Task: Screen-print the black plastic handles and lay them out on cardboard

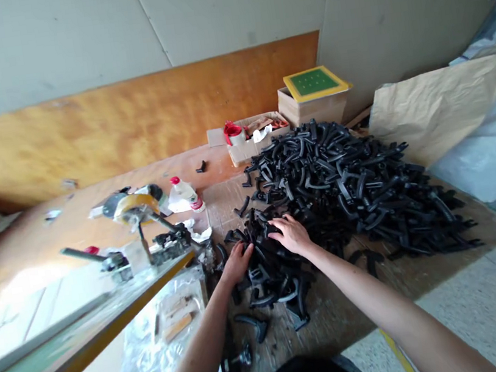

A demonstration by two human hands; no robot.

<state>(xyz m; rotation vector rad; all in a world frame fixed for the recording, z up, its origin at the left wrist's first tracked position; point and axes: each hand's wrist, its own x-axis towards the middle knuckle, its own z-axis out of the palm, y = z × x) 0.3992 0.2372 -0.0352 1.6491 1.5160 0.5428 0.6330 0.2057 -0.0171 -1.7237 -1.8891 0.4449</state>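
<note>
Black curved plastic parts (264, 282) lie heaped on a cardboard-covered surface in front of me. Both hands are in this smaller heap. My left hand (239, 262) touches its left side, with fingertips among the parts. My right hand (292, 234) reaches over its upper right, fingers bent on a black part; what the fingertips grip is partly hidden. A much larger pile of similar black parts (348, 178) rises behind and to the right. One loose part (253, 325) rests near the front.
At left stands a screen-printing frame (107, 338) with clamps (115, 260). Behind are a red-capped bottle (184, 192), a cardboard box (247, 149) with red items and a green-and-yellow screen (314, 82) on another box. Brown paper (440, 109) and plastic bags flank the right.
</note>
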